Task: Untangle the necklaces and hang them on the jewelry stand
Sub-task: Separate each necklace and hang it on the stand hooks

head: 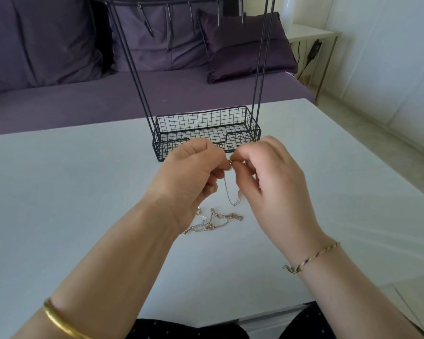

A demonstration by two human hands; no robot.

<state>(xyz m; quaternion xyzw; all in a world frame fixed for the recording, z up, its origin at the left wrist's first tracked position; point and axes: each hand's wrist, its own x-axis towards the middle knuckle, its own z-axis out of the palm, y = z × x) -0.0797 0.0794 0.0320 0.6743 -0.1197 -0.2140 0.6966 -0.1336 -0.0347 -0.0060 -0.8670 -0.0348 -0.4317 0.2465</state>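
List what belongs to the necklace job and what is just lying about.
Job: left hand and right hand, both pinching the silver chain; tangled necklaces on the table; jewelry stand.
Lying about: purple sofa, cushion, side table, gold bangle, braided bracelet.

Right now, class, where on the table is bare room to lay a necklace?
Bare table lies left of the stand's basket and left hand, and right of the right hand. Crowded: under the hands, where tangled necklaces lie.

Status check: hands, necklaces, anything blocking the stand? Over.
Left hand and right hand both pinching one thin silver chain, loop hanging between them. Tangle lying on table beneath. Jewelry stand just behind, nothing in between.
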